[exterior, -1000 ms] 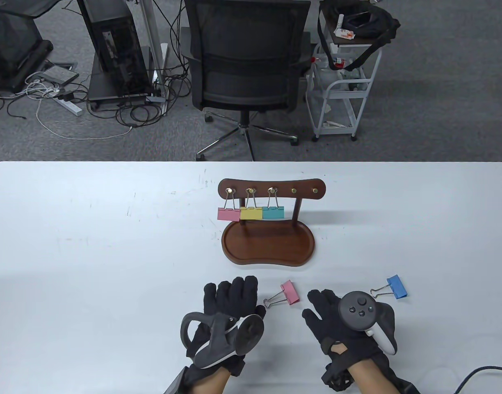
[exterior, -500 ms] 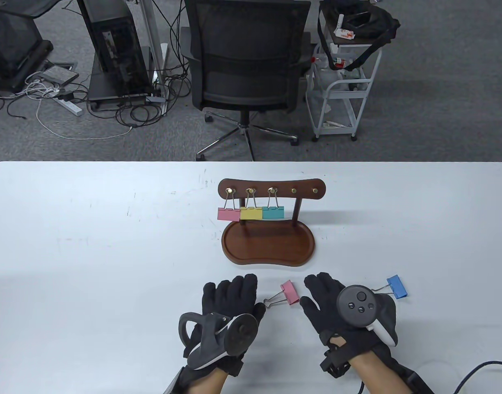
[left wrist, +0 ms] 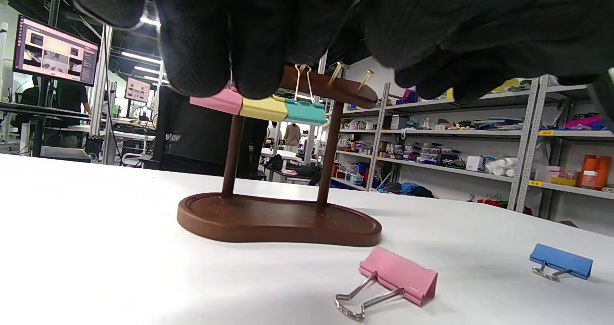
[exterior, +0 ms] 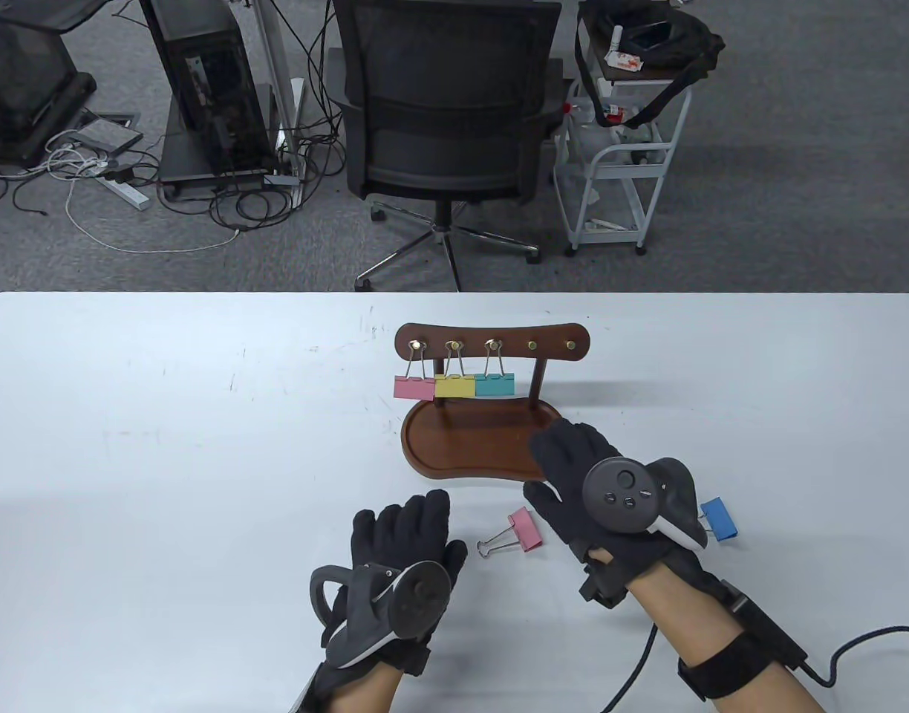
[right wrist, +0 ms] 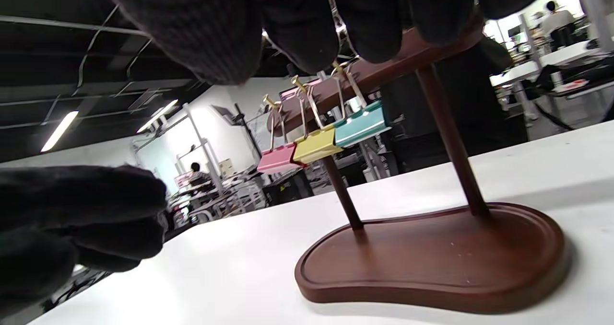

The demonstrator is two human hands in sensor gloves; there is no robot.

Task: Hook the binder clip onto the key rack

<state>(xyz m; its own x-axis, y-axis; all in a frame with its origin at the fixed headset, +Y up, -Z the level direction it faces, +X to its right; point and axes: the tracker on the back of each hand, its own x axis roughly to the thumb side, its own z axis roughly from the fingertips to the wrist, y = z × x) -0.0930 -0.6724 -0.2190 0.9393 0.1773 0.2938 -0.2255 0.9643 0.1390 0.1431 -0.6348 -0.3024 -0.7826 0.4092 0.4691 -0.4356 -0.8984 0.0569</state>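
Setting: a white desk (exterior: 165, 416) is seen from above, with a brown wooden key rack (exterior: 492, 405) standing near its middle, toward the far edge.

Work done: three binder clips are seen hanging from the rack's left three pegs: a pink hung clip (exterior: 414, 387), a yellow clip (exterior: 454, 385) and a teal clip (exterior: 494, 384).

Work left: two right-hand pegs (exterior: 551, 344) are seen bare, and two clips are seen lying on the desk, so the task is judged a little over half done.

Loose pink clip (exterior: 525, 529): it is found lying flat near the desk's near edge, in front of the rack's base, its wire handles pointing toward the left hand.

Blue clip (exterior: 719, 518): it is found lying further toward the desk's right edge, partly hidden behind the right hand's tracker.

Left hand (exterior: 399, 553): it is held spread and empty near the near edge, just left of the loose pink clip, apart from it.

Right hand (exterior: 581, 475): it is held spread and empty, with fingers reaching over the near right rim of the rack's base; nothing is grasped.

Clip relative to grip: the loose pink clip is seen between the two hands, just beside the right thumb side, touched by neither.

Next move, as judged: a clip has yet to be picked up by its handles.
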